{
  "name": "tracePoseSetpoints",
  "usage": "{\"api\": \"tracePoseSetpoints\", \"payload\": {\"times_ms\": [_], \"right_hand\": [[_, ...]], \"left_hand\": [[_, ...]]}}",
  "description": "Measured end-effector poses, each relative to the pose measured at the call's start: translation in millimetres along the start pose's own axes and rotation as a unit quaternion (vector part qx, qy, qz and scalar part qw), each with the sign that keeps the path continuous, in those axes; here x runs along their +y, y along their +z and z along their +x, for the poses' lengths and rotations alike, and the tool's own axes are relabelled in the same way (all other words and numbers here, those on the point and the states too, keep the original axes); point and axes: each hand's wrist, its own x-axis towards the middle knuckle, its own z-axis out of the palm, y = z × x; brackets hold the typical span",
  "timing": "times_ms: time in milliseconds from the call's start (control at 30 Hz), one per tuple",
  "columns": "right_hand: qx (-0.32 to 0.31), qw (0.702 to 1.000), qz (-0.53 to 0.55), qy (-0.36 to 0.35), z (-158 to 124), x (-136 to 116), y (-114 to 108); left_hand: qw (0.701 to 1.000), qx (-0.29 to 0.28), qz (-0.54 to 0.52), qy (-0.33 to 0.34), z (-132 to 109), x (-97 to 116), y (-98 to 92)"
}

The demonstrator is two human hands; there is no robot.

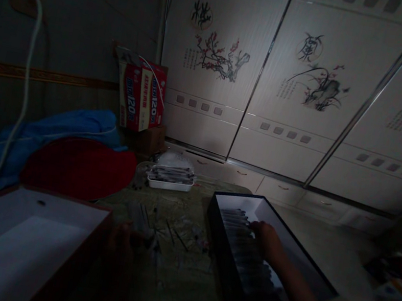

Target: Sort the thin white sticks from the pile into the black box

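Note:
My right hand (pixel 266 240) reaches into a dark-edged box (pixel 295 242) with a pale inside. Its fingers are closed at the end of a row of slim, dark, pen-like sticks (pixel 246 247); what they grip, if anything, is hidden. In deep shadow, my left hand (pixel 121 243) is low over the table, beside the brown box. Its fingers look bent together near a small dark piece I cannot make out. Thin dark rods (pixel 179 238) and small clear bits lie scattered on the table between my hands.
A white tray (pixel 170 185) of slim sticks stands at the table's far edge, by a clear plastic bag (pixel 174 160). At left are an open brown box (pixel 70 208), red cloth (pixel 81 168), blue cloth (pixel 77 123) and a white cable (pixel 29 63). A red carton (pixel 142 96) stands behind.

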Motion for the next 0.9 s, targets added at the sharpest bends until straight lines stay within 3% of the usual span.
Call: {"api": "tracePoseSetpoints", "payload": {"times_ms": [100,200,267,333,433,533,667,767,900], "right_hand": [[0.038,0.998,0.03,0.031,-0.6,6.1,-3.9],[0.088,0.993,0.063,0.043,-10.7,-3.0,-18.2],[0.137,0.984,0.115,0.027,-25.8,-23.5,-33.1],[0.215,0.948,0.235,-0.01,-45.9,-54.4,-47.7],[0.213,0.917,0.328,-0.079,-74.0,-109.9,-54.4],[0.134,0.912,0.372,-0.11,-84.7,-161.7,-31.1],[0.054,0.945,0.3,-0.117,-72.3,-212.8,24.3],[0.049,0.958,0.251,-0.128,-54.9,-240.6,52.5],[0.04,0.954,0.225,-0.192,-26.5,-271.0,64.2]], "left_hand": [[1.0,-0.015,0.002,-0.005,1.6,-2.6,-0.9],[1.0,0.0,0.003,-0.008,3.1,-5.6,-1.9],[1.0,0.012,0.002,-0.005,3.7,-7.5,-1.8],[1.0,0.021,0.0,0.0,4.1,-8.9,-1.1],[1.0,0.027,0.003,0.008,4.0,-9.1,-0.8],[1.0,0.018,0.013,0.007,3.1,-8.3,-2.6],[0.999,-0.004,0.038,0.022,3.1,-13.7,-5.3],[0.998,-0.003,0.053,0.033,5.3,-22.3,-5.1],[0.999,0.007,0.031,0.019,7.1,-25.4,-1.9]]}}
